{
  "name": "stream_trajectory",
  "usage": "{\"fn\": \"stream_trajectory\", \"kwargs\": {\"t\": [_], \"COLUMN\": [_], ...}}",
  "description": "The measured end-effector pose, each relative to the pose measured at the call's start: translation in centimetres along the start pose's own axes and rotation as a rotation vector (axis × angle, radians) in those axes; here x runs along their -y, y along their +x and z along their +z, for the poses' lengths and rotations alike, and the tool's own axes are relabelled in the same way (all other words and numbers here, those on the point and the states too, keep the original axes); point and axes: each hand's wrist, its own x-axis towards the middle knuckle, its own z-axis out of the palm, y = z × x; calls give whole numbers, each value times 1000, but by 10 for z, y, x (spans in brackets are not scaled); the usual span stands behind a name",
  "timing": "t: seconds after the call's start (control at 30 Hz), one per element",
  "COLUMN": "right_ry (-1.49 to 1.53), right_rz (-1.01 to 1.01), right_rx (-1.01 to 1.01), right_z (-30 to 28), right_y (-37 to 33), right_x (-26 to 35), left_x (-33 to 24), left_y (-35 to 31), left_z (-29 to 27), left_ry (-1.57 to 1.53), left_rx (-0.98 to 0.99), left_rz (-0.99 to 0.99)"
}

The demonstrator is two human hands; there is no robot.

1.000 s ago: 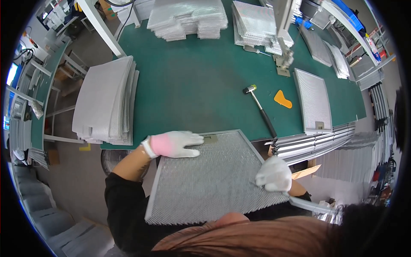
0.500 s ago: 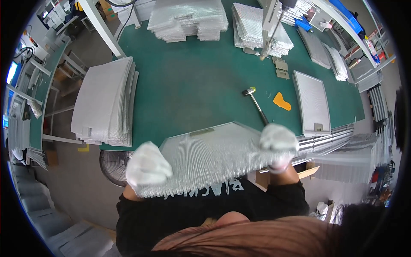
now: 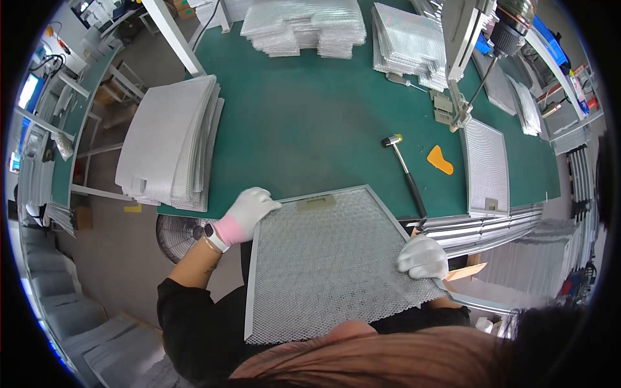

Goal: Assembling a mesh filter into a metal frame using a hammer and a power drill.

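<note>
A metal mesh filter panel lies tilted over my lap, its far edge at the front of the green table. Thin metal frame runs along its left and far edges, with a small grey handle plate at the far edge. The near right mesh edge looks jagged and bare. My gloved left hand pinches the panel's far left corner. On the right side, my gloved right hand is closed around the edge, fingers curled. A metal strip sticks out to the right below that hand.
On the green table lie a hammer, an orange scraper and a framed panel. Mesh sheets are stacked at left and at the back. A hanging power driver is at upper right. A fan stands below the table.
The panel has tipped so its mesh face shows more fully. My left hand moved up to its far left corner; my right hand shifted lower along the right edge. The view shifted slightly.
</note>
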Motion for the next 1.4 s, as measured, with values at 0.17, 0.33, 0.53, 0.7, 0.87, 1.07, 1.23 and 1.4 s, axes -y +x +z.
{"fn": "stream_trajectory", "kwargs": {"t": [0.17,0.33,0.53,0.7,0.87,1.07,1.23,1.4], "right_ry": [-113,-97,-118,-77,-158,-242,-910,-999], "right_rz": [68,63,32,3,54,186,614,727], "right_rx": [-151,-357,-409,-295,-656,-1012,-872,-726], "right_z": [12,29,31,27,21,-3,44,86], "right_y": [-14,-7,-6,-26,21,78,46,15], "right_x": [3,4,6,-3,-10,-64,-131,-161], "left_x": [22,24,16,-12,-18,-70,-55,-56], "left_y": [-10,64,120,124,60,24,49,56], "left_z": [-29,-10,58,15,-64,-80,-80,-83], "left_ry": [209,-248,-350,-235,-935,-469,-403,-443], "left_rx": [117,213,496,524,282,-961,-1161,-1188], "left_rz": [-110,147,136,8,78,196,-4,-35]}}
